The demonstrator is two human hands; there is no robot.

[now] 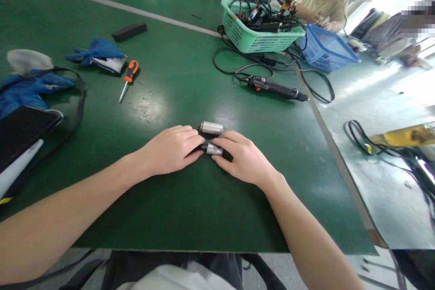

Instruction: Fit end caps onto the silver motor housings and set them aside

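In the middle of the green table (pixel 190 208), a small silver cylinder with dark ends (pixel 214 148) lies between my two hands. The fingers of my left hand (pixel 176 148) are closed on its dark left end. My right hand (pixel 246 156) has thumb and fingers closed around its right part, with some black showing under the palm. Just beyond my fingertips rests a second, slightly larger silver cylinder (pixel 212 127), with a dark tip on its left; neither hand seems to hold it.
An orange-handled screwdriver (pixel 131 72), a black bar (pixel 129 31) and blue gloves (pixel 98 52) lie left. A corded black power screwdriver (pixel 277 88) lies right, before a green basket (pixel 254 43) of cables. Beyond stands a blue basket (pixel 326 50); a person (pixel 322 2) sits behind.
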